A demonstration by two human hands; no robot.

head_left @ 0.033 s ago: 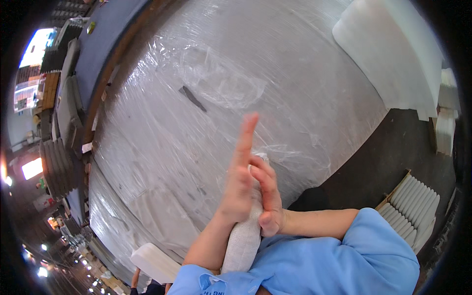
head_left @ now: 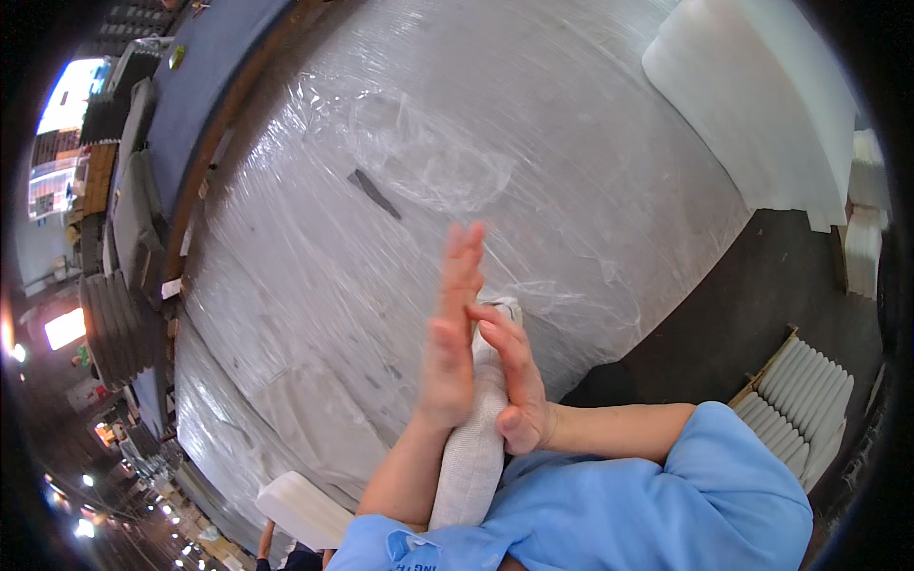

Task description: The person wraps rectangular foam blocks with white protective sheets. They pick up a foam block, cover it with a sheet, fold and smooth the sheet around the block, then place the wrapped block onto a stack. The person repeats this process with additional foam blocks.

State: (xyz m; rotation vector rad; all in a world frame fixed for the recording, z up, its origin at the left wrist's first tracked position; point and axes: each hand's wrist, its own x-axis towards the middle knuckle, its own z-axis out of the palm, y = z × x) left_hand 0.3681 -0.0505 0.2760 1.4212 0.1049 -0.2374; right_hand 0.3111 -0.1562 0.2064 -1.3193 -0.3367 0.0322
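A long, narrow padded piece (head_left: 471, 476) in light grey woven fabric stands between my forearms, its near end close to my blue shirt. On its left side is my left hand (head_left: 451, 347), flat with fingers stretched out and smeared by motion. My right hand (head_left: 519, 381) lies along the right side of the piece, fingers extended and touching the fabric, not wrapped round it. Beneath both hands spreads a broad grey surface (head_left: 571, 152) wrapped in clear, wrinkled plastic film. A thin dark strip (head_left: 374, 193) lies on the film beyond my fingertips.
At the far right is a large white panel or sheet (head_left: 752, 114). A stack of ribbed white padded pieces (head_left: 795, 409) stands on the dark floor (head_left: 762, 285) at right. A blue-topped table (head_left: 195, 86) runs along the left. Another person's arm (head_left: 266, 540) shows beside a white block (head_left: 303, 509).
My left hand has shifted slightly left, away from the padded piece, exposing more of its upper end. My right fingers have moved a little to the left.
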